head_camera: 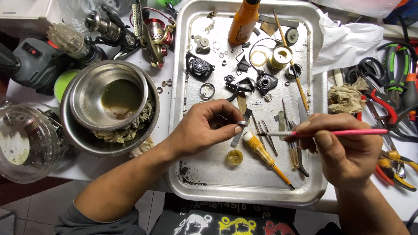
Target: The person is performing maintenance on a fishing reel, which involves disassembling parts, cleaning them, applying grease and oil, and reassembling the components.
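Left hand (pixel 204 126) around small ring (pixel 242 123)

Left hand (pixel 204 128) fingers pinched, right hand (pixel 344 146) fingers curled shut, forearms angled inward

Over a metal tray (pixel 191 182) strewn with small dark parts, the left hand (pixel 204 128) pinches a small metal ring (pixel 242 123) at its fingertips. The right hand (pixel 339 146) holds a pink brush (pixel 344 132) level, tip pointing left at the ring. A yellow-handled screwdriver (pixel 261 152) lies just near of them; an orange bottle (pixel 244 19) stands far; steel bowls (pixel 109 104) sit left
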